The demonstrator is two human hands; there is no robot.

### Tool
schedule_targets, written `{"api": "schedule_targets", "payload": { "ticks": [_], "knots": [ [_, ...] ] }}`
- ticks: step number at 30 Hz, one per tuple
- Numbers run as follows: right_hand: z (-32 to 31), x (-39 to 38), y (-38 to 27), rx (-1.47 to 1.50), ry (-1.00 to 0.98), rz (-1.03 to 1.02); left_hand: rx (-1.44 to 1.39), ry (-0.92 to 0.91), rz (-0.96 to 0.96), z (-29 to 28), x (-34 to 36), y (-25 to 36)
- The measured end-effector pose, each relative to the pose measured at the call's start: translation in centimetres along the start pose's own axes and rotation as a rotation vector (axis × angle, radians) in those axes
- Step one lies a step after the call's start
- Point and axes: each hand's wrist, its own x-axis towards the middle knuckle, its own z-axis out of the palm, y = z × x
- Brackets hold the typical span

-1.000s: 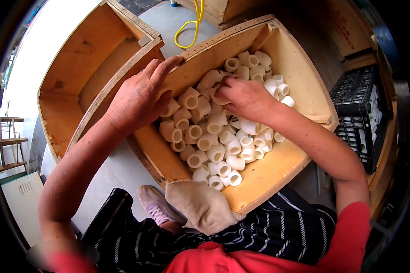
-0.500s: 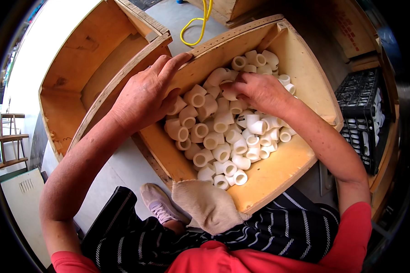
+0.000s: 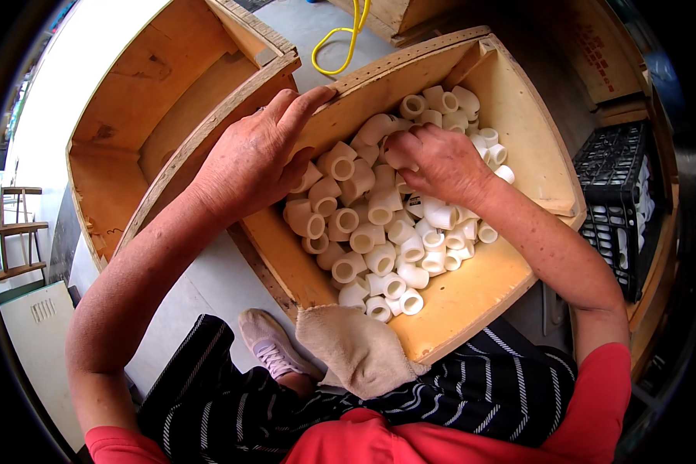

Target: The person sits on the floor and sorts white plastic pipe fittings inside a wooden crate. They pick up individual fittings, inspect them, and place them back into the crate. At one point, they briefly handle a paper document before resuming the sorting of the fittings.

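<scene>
My left hand (image 3: pixel 259 147) grips the far-left rim of a pale wooden box (image 3: pixel 464 309), its fingers curled over the edge. Inside lie several white plastic elbow fittings (image 3: pixel 363 240) in a loose heap. My right hand (image 3: pixel 441 162) is in the back part of the heap, its fingers curled around a white fitting (image 3: pixel 398 155), partly hidden by the hand. A beige cloth (image 3: pixel 348 348) is draped over the box’s near-left corner.
A second wooden box (image 3: pixel 108 178), with no fittings visible, stands at the left. A yellow hose (image 3: pixel 336 54) lies on the floor behind. At the right are a black plastic crate (image 3: pixel 619 185) and wooden boxes (image 3: pixel 595 54). A wooden ladder-like frame (image 3: pixel 15 232) stands far left.
The box has shifted slightly right in the view, with both hands moving along with it. My left hand stays on the rim; my right hand’s fingers have shifted slightly among the fittings.
</scene>
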Motion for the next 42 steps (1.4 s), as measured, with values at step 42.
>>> {"api": "schedule_targets", "payload": {
  "ticks": [42],
  "knots": [
    [-3.8, -1.1, 4.0, -0.055, -0.253, 0.202, 0.018, 0.041, 0.035, 0.4, 0.0, -0.3]
  ]
}}
